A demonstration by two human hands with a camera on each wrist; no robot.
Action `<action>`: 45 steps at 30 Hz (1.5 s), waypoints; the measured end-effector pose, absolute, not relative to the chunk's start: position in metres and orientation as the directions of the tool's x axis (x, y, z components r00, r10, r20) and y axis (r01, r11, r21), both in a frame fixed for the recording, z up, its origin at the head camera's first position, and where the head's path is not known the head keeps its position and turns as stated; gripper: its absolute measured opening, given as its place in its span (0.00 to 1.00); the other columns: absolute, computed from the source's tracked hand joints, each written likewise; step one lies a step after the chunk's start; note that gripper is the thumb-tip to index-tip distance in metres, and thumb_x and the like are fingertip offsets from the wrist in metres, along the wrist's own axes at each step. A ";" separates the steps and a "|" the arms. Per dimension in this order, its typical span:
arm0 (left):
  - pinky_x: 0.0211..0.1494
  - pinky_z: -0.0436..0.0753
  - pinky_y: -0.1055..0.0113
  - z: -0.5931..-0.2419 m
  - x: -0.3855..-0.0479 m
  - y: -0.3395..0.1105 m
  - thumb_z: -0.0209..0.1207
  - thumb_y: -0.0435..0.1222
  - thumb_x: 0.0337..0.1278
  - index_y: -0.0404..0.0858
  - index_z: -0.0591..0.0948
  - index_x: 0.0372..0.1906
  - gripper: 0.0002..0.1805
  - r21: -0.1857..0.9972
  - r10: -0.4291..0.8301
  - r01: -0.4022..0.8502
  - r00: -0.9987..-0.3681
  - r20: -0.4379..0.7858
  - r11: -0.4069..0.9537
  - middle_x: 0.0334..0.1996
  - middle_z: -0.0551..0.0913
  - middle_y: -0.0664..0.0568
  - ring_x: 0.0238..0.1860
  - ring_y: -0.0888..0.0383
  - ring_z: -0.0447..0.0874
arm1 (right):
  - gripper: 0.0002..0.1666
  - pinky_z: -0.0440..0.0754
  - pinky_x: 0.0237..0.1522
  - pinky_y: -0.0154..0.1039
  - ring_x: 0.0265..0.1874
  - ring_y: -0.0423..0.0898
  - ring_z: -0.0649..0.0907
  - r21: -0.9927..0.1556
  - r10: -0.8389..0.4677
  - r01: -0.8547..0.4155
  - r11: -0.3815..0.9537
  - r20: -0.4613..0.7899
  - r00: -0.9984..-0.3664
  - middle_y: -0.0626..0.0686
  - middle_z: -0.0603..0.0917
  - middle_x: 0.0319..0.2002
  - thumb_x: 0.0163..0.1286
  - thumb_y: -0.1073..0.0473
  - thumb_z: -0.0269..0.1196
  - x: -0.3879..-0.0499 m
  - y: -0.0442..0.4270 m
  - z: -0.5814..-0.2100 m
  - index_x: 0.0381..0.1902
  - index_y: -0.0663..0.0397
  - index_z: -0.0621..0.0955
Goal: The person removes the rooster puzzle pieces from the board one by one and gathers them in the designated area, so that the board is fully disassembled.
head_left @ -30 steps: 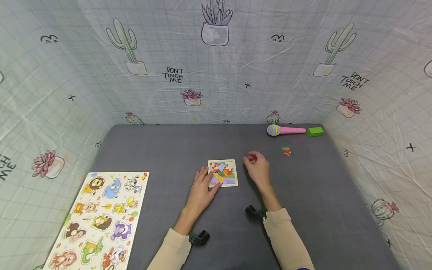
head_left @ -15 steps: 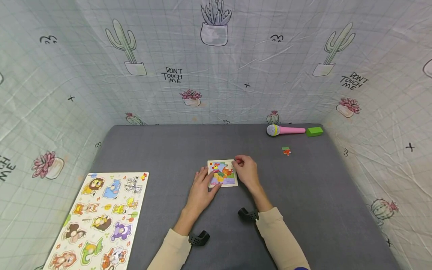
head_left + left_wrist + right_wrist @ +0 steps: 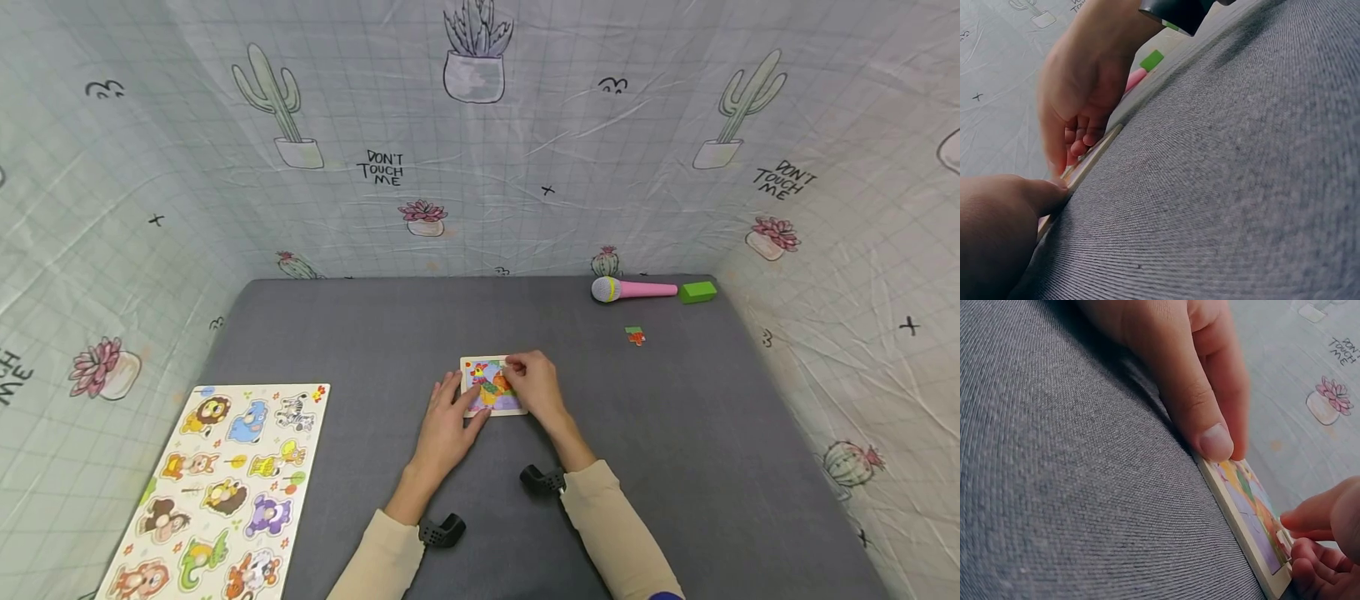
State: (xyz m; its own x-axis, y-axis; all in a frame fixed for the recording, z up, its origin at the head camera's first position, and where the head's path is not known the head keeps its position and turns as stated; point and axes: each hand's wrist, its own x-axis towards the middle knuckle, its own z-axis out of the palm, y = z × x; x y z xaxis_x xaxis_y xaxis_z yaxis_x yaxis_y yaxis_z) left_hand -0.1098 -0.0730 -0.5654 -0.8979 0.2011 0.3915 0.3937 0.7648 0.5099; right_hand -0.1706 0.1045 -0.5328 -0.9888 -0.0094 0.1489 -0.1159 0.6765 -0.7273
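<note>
A small wooden jigsaw puzzle (image 3: 491,408) with a rooster picture lies flat on the grey table in the head view. Across its left side rests my left hand (image 3: 442,425), fingers fairly straight and the thumb (image 3: 1216,442) on the near edge. My right hand (image 3: 538,387) is over the puzzle's upper right corner. In the right wrist view its fingertips pinch a small pale-edged puzzle piece (image 3: 1283,539) at the board's surface; the piece's picture is hidden. Another puzzle piece (image 3: 635,336), green and orange-red, lies apart to the right.
A large animal puzzle board (image 3: 247,454) lies at the left. Near the back right edge are a pink toy microphone (image 3: 647,289) and a green block (image 3: 697,292). Printed cloth walls (image 3: 480,183) enclose the table's back and sides.
My right hand has moved left from beside the puzzle onto its upper right corner. The left hand stays in place on the board.
</note>
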 end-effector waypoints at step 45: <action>0.74 0.66 0.38 -0.564 -0.109 -0.073 0.63 0.44 0.66 0.43 0.84 0.57 0.19 0.420 0.250 0.412 -0.887 0.389 0.809 0.65 0.73 0.31 0.71 0.34 0.68 | 0.05 0.72 0.32 0.33 0.27 0.42 0.76 -0.799 -0.019 -0.080 0.596 0.085 -0.996 0.53 0.82 0.28 0.66 0.60 0.69 -0.169 0.105 -0.537 0.36 0.55 0.84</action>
